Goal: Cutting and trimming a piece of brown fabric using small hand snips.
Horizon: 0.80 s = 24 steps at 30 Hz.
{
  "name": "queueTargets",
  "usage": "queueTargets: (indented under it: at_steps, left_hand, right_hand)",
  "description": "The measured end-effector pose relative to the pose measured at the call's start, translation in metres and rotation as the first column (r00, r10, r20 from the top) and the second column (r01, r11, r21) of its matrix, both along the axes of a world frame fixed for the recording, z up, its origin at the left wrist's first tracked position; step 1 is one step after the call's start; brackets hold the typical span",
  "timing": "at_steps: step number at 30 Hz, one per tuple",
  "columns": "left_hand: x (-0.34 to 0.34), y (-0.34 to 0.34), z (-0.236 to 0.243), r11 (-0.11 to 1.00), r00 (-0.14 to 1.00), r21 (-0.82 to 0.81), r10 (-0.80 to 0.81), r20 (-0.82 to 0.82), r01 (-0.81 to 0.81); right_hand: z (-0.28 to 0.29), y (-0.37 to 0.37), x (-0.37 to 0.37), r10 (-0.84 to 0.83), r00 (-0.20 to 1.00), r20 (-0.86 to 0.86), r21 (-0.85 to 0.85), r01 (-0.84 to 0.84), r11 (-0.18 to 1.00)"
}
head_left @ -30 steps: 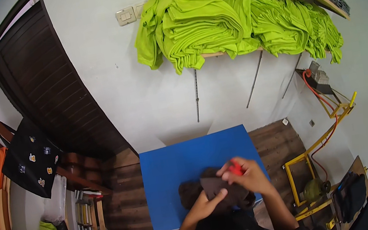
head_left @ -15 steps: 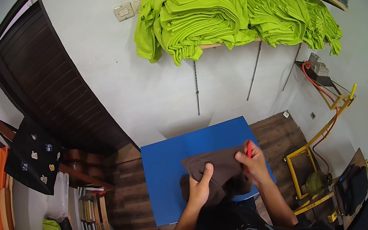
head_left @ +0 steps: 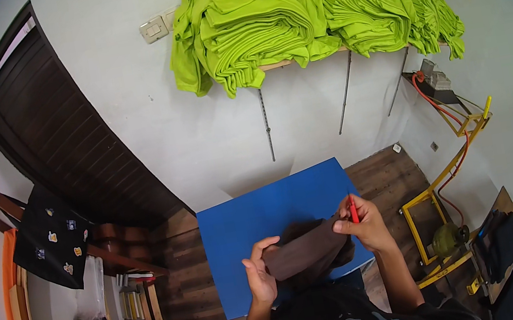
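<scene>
A dark brown piece of cloth [head_left: 302,252] is held up over the blue table, folded into a band with loose folds hanging beneath. My right hand [head_left: 368,226] pinches its right end between thumb and fingers. The same hand also keeps hold of a slim red-handled tool [head_left: 354,209] whose thin dark tip points away from me; its exact kind is unclear. At the cloth's left end, my left hand [head_left: 262,280] has its thumb and fingers apart, with the fabric lying against them. Part of its fingers is hidden behind the cloth.
Beneath my hands stands a blue table [head_left: 233,225]. Lime-green folded garments [head_left: 254,25] fill a wall shelf ahead. At right is a yellow metal frame [head_left: 412,236] with an orange hose. A dark door [head_left: 54,126] and a rack with a black printed cloth [head_left: 52,238] are at left.
The cloth has turned from a spread flap into a narrower, slanting band. My left hand has moved left and lifted its thumb off the fabric. The red tool now stands more upright.
</scene>
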<state>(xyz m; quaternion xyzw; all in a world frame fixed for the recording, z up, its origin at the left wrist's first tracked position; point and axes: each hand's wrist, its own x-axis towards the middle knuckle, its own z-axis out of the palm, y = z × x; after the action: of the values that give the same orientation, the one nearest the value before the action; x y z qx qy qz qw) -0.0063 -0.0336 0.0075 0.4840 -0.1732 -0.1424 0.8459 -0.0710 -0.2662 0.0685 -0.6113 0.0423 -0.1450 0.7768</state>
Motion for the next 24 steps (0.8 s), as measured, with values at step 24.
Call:
queueTargets:
  at_steps: [24]
  left_hand:
    - [-0.002, 0.004, 0.031, 0.835, 0.907, 0.363, -0.410, -0.093, 0.414]
  right_hand:
    - [0.004, 0.025, 0.014, 0.225, 0.964, -0.139, -0.132, -0.243, 0.961]
